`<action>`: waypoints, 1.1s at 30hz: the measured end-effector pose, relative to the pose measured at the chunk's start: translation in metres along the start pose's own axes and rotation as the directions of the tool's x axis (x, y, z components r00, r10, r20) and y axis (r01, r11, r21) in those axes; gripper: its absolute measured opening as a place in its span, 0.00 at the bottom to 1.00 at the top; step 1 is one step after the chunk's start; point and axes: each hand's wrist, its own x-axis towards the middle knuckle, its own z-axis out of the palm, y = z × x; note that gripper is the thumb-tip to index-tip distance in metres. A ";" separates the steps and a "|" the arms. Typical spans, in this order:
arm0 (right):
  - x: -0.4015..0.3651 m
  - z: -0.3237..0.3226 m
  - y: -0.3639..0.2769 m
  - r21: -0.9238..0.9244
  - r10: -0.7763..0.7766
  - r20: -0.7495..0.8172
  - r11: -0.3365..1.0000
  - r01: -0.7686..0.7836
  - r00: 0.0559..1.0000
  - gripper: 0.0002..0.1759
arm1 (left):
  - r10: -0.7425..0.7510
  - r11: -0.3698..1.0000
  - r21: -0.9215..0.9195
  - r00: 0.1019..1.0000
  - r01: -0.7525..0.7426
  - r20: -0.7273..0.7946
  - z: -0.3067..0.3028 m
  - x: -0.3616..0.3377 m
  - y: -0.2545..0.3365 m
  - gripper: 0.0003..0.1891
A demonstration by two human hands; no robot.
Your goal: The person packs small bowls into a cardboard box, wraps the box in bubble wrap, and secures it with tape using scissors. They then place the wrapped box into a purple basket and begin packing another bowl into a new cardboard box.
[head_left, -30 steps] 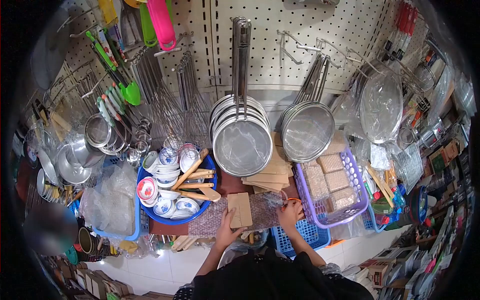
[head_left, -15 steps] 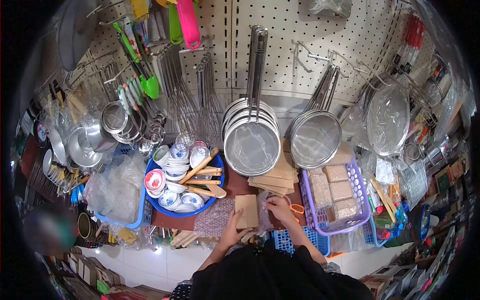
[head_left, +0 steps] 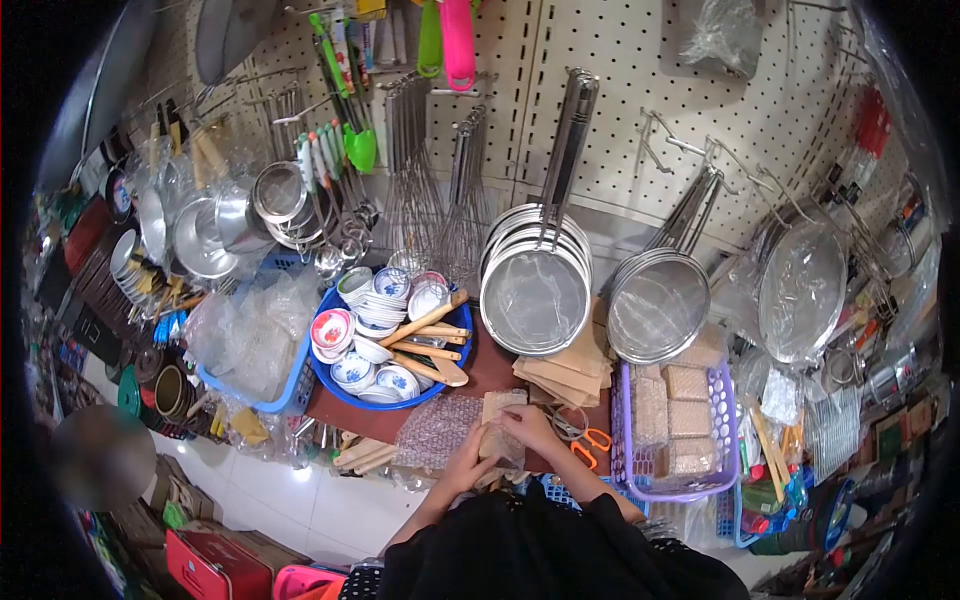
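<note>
A flat brown cardboard packet (head_left: pixel 500 402) lies at the table's front edge, with bubble wrap (head_left: pixel 435 432) spread under it and out to the left. My left hand (head_left: pixel 468 463) grips the packet's left side, thumb toward its lower part. On the right, my right hand (head_left: pixel 532 430) presses its bent fingers on a fold of bubble wrap over the packet. The fingertips partly hide the packet. Orange-handled scissors (head_left: pixel 592 449) rest just right of my right hand. Behind are stacked cardboard pieces (head_left: pixel 562 378).
A purple basket (head_left: pixel 676 493) holds bubble-wrapped packets on the right. To the left stand a blue basin (head_left: pixel 385 402) of bowls and wooden-handled utensils and a blue basket (head_left: pixel 290 392) of plastic wrap. Strainers (head_left: pixel 537 305) and whisks (head_left: pixel 410 200) hang from the pegboard.
My right hand has moved left onto the packet, bringing the right side of the bubble wrap over it. My left hand stays at the packet's left side. The camera view has shifted.
</note>
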 end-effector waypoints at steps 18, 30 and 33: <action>-0.038 -0.017 -0.007 -0.189 -0.460 0.194 0.849 0.493 0.867 0.22 | -0.973 0.229 -0.912 0.093 0.340 -0.210 0.072 -0.064 -0.080 0.23; -0.048 -0.008 -0.004 -0.164 -0.448 0.061 0.877 0.452 0.892 0.20 | -0.793 -0.072 -0.993 0.599 0.089 0.112 0.016 -0.029 -0.020 0.08; -0.049 -0.009 -0.004 -0.173 -0.453 0.057 0.873 0.456 0.890 0.20 | -0.583 -0.154 -0.986 0.812 -0.057 0.044 0.019 -0.026 -0.027 0.12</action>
